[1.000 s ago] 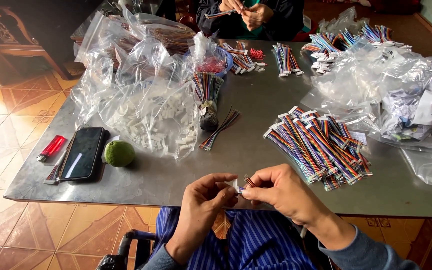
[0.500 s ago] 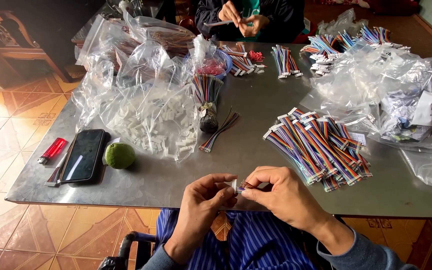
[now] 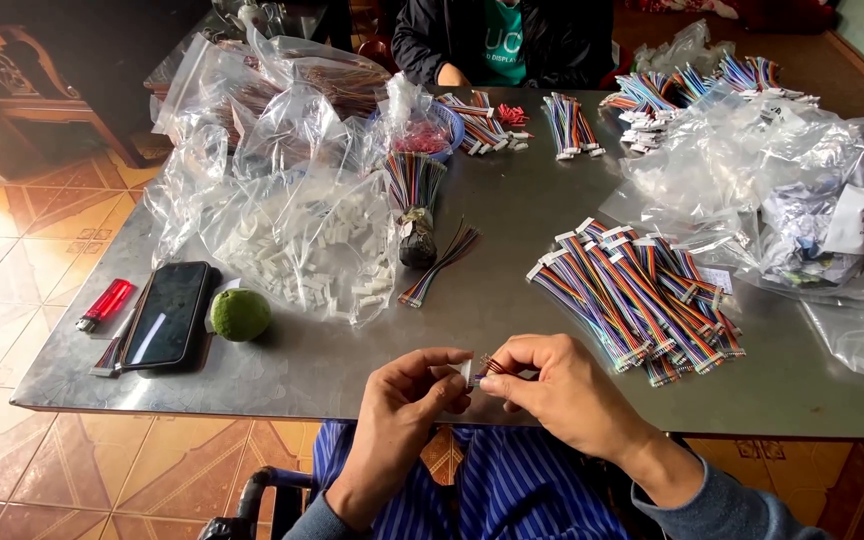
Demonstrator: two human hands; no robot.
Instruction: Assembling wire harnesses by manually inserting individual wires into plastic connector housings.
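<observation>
small white connector between both hands, wire ends pointing right, lengthwise left-right

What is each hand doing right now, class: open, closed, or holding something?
Left hand: closed, pinching a small white connector.
Right hand: closed, pinching the thin wire ends at that connector.

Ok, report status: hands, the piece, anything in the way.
Left hand and right hand pinch a small white connector with thin wires, together at the near table edge. Nothing between them.
</observation>
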